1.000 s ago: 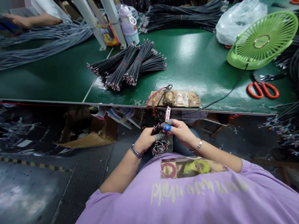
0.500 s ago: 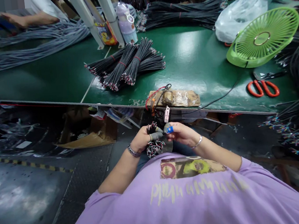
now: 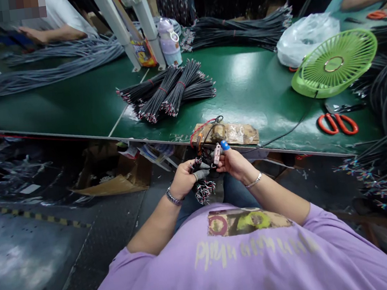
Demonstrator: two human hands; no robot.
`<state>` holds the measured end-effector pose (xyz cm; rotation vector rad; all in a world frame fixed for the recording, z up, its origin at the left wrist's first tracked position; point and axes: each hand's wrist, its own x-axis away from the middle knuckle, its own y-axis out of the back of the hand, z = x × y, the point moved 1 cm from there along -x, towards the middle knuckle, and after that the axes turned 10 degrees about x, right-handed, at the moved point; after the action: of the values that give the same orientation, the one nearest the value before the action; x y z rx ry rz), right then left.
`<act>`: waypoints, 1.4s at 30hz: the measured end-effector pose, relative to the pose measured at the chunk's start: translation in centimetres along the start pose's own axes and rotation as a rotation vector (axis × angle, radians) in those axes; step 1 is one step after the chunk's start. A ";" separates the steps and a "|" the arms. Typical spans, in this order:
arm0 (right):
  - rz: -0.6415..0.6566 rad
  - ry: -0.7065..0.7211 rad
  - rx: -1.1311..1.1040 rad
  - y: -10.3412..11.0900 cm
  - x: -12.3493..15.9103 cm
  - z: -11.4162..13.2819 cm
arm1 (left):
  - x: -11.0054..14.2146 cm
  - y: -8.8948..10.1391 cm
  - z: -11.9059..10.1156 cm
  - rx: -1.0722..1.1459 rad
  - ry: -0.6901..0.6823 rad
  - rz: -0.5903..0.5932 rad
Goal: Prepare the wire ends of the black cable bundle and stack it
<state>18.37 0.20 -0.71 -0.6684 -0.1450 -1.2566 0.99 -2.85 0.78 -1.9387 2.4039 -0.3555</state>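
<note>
My left hand [image 3: 184, 178] is closed around a bundle of short black cables [image 3: 204, 190] whose stripped coloured wire ends hang down over my lap. A grey cot covers its thumb. My right hand [image 3: 233, 162], with a blue cot on one fingertip, is closed and pinches at the top of the same bundle, beside a small pink tool [image 3: 217, 154] that hangs below the table edge. Both hands are just under the near edge of the green table [image 3: 259, 81].
Tied bundles of black cables [image 3: 169, 89] lie on the table, with a taped brown block [image 3: 229, 134] at its edge. A green fan [image 3: 336, 61], red scissors [image 3: 338, 124], a plastic bag [image 3: 306, 32] and a bottle [image 3: 169, 36] stand farther off. Other people's arms [image 3: 51, 35] work across the table.
Both hands have risen slightly towards the table edge. My right hand has lifted so that its blue-capped finger now points up beside the pink tool.
</note>
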 end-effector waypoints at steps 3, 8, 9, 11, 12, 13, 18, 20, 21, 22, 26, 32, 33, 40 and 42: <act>0.009 0.041 -0.049 -0.2 -0.3 -0.2 | -0.3 -0.1 0.2 0.017 -0.018 -0.017; 0.031 -0.036 -0.201 0.0 -0.5 -0.8 | -0.8 -0.1 0.4 0.020 -0.042 -0.041; 0.026 -0.032 -0.217 0.0 -0.6 -0.8 | -0.9 -0.2 0.5 0.023 -0.041 -0.035; 0.021 0.000 -0.237 -0.1 -0.8 -0.9 | -1.1 -0.4 0.6 0.028 -0.034 -0.013; 0.019 0.017 -0.242 -0.2 -0.9 -1.0 | -1.2 -0.5 0.7 0.028 -0.028 -0.001; 0.018 0.030 -0.246 -0.2 -1.0 -1.1 | -1.2 -0.6 0.8 0.028 -0.021 0.010; 0.014 0.053 -0.248 -0.5 -1.2 -1.2 | -1.5 -1.0 1.0 0.042 0.001 0.014; 0.013 0.052 -0.250 -0.6 -1.1 -1.1 | -1.6 -1.0 1.0 0.050 0.006 -0.002; 0.010 0.049 -0.252 -0.6 -1.1 -1.1 | -1.6 -1.0 1.0 0.052 0.008 -0.008; 0.010 0.045 -0.252 -0.6 -1.0 -1.1 | -1.6 -1.0 0.9 0.055 0.011 -0.012; 0.047 0.028 -0.251 -0.5 -0.7 -1.2 | -1.6 -1.1 0.9 0.067 0.022 -0.027; 0.134 -0.024 -0.224 0.0 -0.1 -1.3 | -1.1 -1.0 0.7 0.039 0.024 -0.008; 0.135 -0.033 -0.215 0.2 0.0 -1.4 | -0.9 -1.0 0.6 0.026 0.022 0.000; 0.171 -0.053 -0.028 1.4 1.6 -2.5 | 0.1 -1.3 0.2 -0.094 0.004 0.029; 0.188 -0.015 0.035 1.6 2.2 -2.6 | 0.1 -1.2 0.4 -0.113 -0.005 0.045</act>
<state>19.86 -2.80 -2.39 -0.6464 -0.1135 -1.0665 2.22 -3.29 0.64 -1.9220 2.5108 -0.2174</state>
